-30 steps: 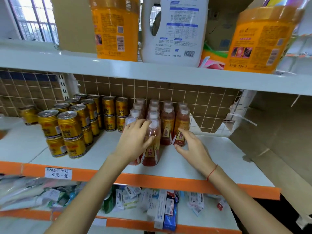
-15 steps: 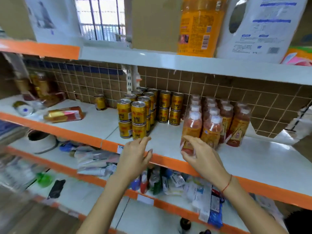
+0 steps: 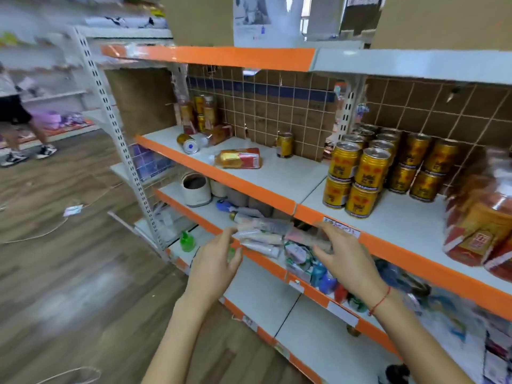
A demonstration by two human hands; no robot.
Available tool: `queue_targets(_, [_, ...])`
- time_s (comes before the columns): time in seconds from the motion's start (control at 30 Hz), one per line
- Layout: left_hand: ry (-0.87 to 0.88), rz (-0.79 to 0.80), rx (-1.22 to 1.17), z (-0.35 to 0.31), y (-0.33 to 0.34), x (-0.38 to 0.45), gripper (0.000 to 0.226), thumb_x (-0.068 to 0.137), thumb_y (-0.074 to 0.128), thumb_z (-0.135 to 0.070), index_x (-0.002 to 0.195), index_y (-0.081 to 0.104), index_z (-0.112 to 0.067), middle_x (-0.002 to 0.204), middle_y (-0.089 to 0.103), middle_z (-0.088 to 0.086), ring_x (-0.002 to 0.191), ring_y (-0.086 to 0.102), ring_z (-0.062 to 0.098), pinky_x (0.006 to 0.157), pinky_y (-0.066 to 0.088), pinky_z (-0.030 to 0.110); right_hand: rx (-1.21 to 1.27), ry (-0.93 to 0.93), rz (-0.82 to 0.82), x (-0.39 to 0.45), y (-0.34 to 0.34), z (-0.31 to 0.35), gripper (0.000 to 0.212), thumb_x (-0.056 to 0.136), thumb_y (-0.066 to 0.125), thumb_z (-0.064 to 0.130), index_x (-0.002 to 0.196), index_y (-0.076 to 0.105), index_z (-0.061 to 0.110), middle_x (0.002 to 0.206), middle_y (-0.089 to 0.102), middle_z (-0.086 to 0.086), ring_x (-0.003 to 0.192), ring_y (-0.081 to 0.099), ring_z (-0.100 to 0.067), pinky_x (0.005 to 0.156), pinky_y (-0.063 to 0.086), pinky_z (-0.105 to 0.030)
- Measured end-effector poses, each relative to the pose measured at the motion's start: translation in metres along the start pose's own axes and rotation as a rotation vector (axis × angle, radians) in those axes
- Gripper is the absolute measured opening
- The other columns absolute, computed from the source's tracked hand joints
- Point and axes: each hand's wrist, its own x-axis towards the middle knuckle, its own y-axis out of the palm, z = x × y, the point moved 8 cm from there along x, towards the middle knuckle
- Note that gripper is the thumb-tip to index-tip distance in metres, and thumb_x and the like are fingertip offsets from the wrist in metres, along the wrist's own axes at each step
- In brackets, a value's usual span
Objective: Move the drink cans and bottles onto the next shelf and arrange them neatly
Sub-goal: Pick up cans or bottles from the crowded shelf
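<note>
Gold drink cans (image 3: 368, 173) stand stacked two high on the right shelf (image 3: 399, 217), with orange tea bottles (image 3: 479, 217) blurred at the far right edge. On the left shelf (image 3: 277, 176) a bottle (image 3: 239, 158) lies on its side, one can (image 3: 187, 143) lies tipped, one can (image 3: 284, 144) stands alone, and bottles and cans (image 3: 199, 113) stand in the back corner. My left hand (image 3: 214, 266) and my right hand (image 3: 345, 257) hover empty in front of the shelves, below the drink level, fingers relaxed.
Lower shelves hold tubes (image 3: 263, 234), small packets and a white pot (image 3: 196, 189). Cardboard boxes (image 3: 199, 19) sit on the top shelf. A person's legs (image 3: 19, 134) stand on the wooden floor at far left. A cord (image 3: 41, 231) lies on the floor.
The view has swung left from the arranged bottles to the neighbouring shelf. Both hands have let go of the bottles and pulled back, now empty in front of the shelf edge.
</note>
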Motion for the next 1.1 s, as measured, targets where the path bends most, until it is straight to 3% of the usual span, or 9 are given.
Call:
queue_targets(0.1, [-0.061, -0.027, 0.024, 0.031, -0.013, 0.002, 0.043, 0.094, 0.054, -0.026, 0.135, 0.044, -0.021, 0.114, 0.064, 0.001, 0.099, 0.062, 0.019, 0.075, 0.048, 0.034, 0.035, -0.033, 0.036, 0.022, 0.02, 0.019, 0.039, 0.091, 0.054, 0.028, 0.13, 0.051, 0.023, 0.119, 0.063, 0.0, 0.106, 0.058, -0.018, 0.08, 0.049, -0.034])
queue_targets(0.27, [-0.17, -0.065, 0.038, 0.072, -0.029, 0.025, 0.039, 0.094, 0.052, -0.026, 0.132, 0.045, -0.021, 0.12, 0.062, -0.002, 0.091, 0.064, 0.016, 0.074, 0.045, 0.031, 0.049, -0.092, 0.062, 0.072, 0.047, 0.045, 0.042, 0.091, 0.056, 0.029, 0.132, 0.05, 0.023, 0.124, 0.062, -0.001, 0.11, 0.058, -0.022, 0.081, 0.048, -0.033])
queue_targets(0.4, [-0.267, -0.117, 0.026, 0.103, -0.04, 0.046, 0.037, 0.093, 0.052, -0.022, 0.13, 0.049, -0.021, 0.115, 0.065, 0.0, 0.101, 0.062, 0.014, 0.077, 0.05, 0.032, 0.089, -0.095, 0.082, 0.117, 0.063, 0.05, 0.04, 0.09, 0.059, 0.03, 0.129, 0.052, 0.022, 0.113, 0.065, -0.002, 0.105, 0.06, -0.022, 0.082, 0.049, -0.035])
queue_targets(0.57, [-0.349, -0.138, 0.017, 0.138, -0.043, 0.078, 0.034, 0.093, 0.053, -0.022, 0.128, 0.051, -0.018, 0.111, 0.067, 0.003, 0.096, 0.064, 0.02, 0.077, 0.052, 0.036, 0.102, -0.102, 0.08, 0.173, 0.079, 0.057, 0.04, 0.09, 0.058, 0.03, 0.129, 0.051, 0.023, 0.116, 0.064, -0.001, 0.106, 0.059, -0.019, 0.084, 0.046, -0.032])
queue_targets(0.77, [-0.363, -0.132, 0.02, 0.174, -0.047, 0.117, 0.033, 0.094, 0.051, -0.025, 0.126, 0.051, -0.02, 0.106, 0.068, 0.0, 0.095, 0.064, 0.02, 0.074, 0.052, 0.036, 0.124, -0.084, 0.088, 0.219, 0.104, 0.079, 0.037, 0.091, 0.057, 0.031, 0.127, 0.053, 0.023, 0.114, 0.065, -0.002, 0.104, 0.06, -0.018, 0.076, 0.044, -0.027])
queue_targets(0.97, [-0.337, -0.125, 0.019, 0.228, -0.058, 0.154, 0.033, 0.095, 0.048, -0.024, 0.128, 0.05, -0.019, 0.104, 0.067, -0.003, 0.091, 0.062, 0.017, 0.066, 0.043, 0.03, 0.094, -0.012, 0.045, 0.249, 0.128, 0.103, 0.037, 0.091, 0.056, 0.03, 0.127, 0.052, 0.024, 0.116, 0.065, -0.001, 0.104, 0.06, -0.019, 0.079, 0.045, -0.028])
queue_targets(1.1, [-0.273, -0.083, 0.011, 0.268, -0.068, 0.184, 0.035, 0.096, 0.049, -0.024, 0.13, 0.051, -0.017, 0.111, 0.065, -0.001, 0.098, 0.061, 0.016, 0.071, 0.043, 0.027, 0.079, 0.053, -0.03, 0.263, 0.14, 0.125, 0.036, 0.091, 0.056, 0.029, 0.127, 0.053, 0.022, 0.116, 0.065, -0.002, 0.104, 0.06, -0.02, 0.081, 0.048, -0.033])
